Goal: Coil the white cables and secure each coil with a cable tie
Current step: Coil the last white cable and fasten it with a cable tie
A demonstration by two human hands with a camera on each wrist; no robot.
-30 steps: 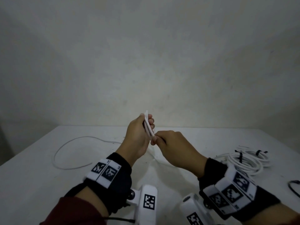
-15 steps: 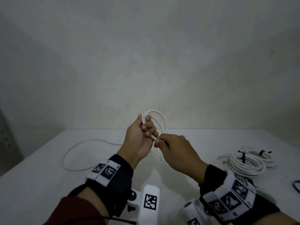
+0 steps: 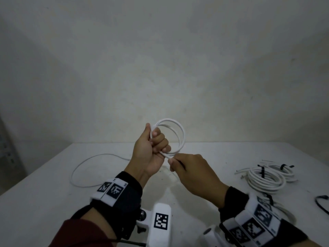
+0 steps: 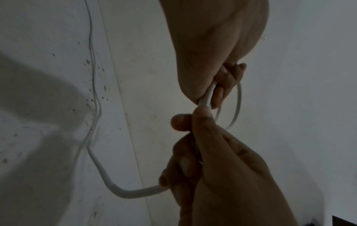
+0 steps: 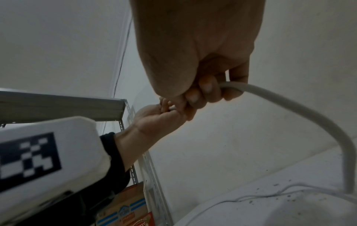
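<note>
Two hands meet above the desk (image 3: pixel 53 202): my right hand (image 3: pixel 192 172) pinches the white cable (image 3: pixel 179 138) just below my left hand (image 3: pixel 151 148), which clenches the upright loops; slack trails left across the desk beyond.

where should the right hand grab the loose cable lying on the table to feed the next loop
Pinch the loose cable on the slack run just below the right hand, coming from above with the fingers across it. That stretch hangs free between the table and the coil held in the left hand, so it should slide through easily; the far curve lies flat and farther away.
</note>
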